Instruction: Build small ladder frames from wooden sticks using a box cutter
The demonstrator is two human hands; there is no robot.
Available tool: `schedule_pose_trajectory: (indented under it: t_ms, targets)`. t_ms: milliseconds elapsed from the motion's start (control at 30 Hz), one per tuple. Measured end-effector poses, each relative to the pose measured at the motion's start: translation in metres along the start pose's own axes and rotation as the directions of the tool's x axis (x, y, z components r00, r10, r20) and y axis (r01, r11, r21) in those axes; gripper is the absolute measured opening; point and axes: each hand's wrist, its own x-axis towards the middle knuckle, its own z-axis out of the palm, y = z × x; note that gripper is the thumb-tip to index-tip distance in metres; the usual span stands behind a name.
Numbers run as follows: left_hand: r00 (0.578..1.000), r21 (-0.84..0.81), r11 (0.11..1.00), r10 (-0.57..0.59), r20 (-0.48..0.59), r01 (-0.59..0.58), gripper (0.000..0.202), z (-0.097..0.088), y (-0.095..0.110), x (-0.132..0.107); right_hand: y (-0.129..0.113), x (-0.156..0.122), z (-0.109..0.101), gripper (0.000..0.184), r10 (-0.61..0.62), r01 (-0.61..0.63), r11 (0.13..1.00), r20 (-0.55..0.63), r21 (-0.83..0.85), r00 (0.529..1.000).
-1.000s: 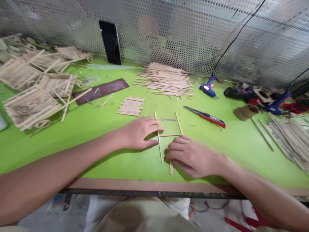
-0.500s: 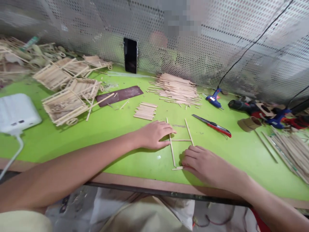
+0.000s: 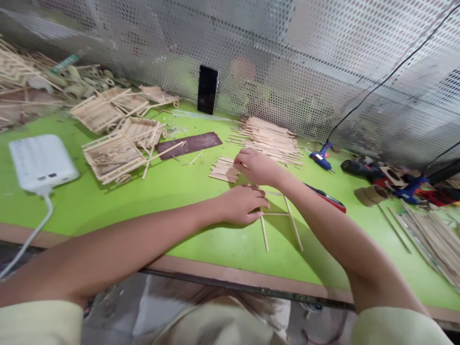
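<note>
My left hand [image 3: 244,205] rests on the green tabletop, thumb and fingers closed about the left long stick [image 3: 265,235] of a small H-shaped frame. A thin crosspiece [image 3: 276,214] links that stick to the right long stick [image 3: 294,225]. Above it, my right hand [image 3: 257,166] reaches across to a small row of short wooden sticks [image 3: 223,170], its curled fingertips at the row's right end. What those fingers hold, if anything, is hidden. Under the right forearm, the upper part of the frame is partly covered.
A large pile of thin sticks [image 3: 269,139] lies behind my hands. A utility knife [image 3: 332,200] sits partly under my right forearm. Glue guns [image 3: 322,157], bamboo strips [image 3: 431,230], wooden cart models [image 3: 115,155], a phone [image 3: 207,90] and a white power bank [image 3: 43,163] are around.
My right hand has moved from the frame's lower end up and left to the row of short sticks. The short sticks beside it no longer show there. My left hand stays at the frame.
</note>
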Motion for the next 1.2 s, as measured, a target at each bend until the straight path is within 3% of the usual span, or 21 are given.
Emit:
schedule_pose_trajectory:
  t_ms: [133, 367, 633, 800, 1000, 1200]
  targets:
    - [1.0, -0.009, 1.0, 0.009, -0.003, -0.009, 0.027, 0.001, 0.0, 0.003, -0.012, 0.023, 0.006, 0.031, 0.0, 0.002, 0.999, 0.039, -0.032, 0.999]
    - [1.0, 0.001, 1.0, 0.016, -0.013, -0.016, 0.027, 0.0, 0.001, 0.003, -0.015, 0.021, 0.008, 0.031, 0.024, -0.016, 0.995, 0.082, -0.096, 0.996]
    - [1.0, 0.024, 1.0, 0.014, 0.021, -0.014, 0.028, -0.002, 0.001, 0.006, -0.015, 0.025, -0.005, 0.031, 0.043, -0.032, 0.99, 0.079, -0.136, 0.996]
    - [1.0, 0.025, 1.0, 0.02, -0.015, -0.02, 0.025, 0.0, 0.001, 0.005, -0.013, 0.029, -0.011, 0.039, 0.086, -0.078, 0.983, 0.045, -0.163, 0.995]
    - [1.0, -0.004, 1.0, 0.023, -0.004, -0.023, 0.021, 0.001, -0.001, 0.005, 0.025, 0.013, -0.035, 0.039, 0.121, -0.126, 0.965, -0.036, -0.231, 0.992]
    - [0.999, -0.039, 0.998, 0.04, -0.025, -0.04, 0.02, 0.004, -0.003, 0.004, 0.079, -0.017, -0.049, 0.041, 0.346, -0.336, 0.907, -0.007, -0.256, 0.938]
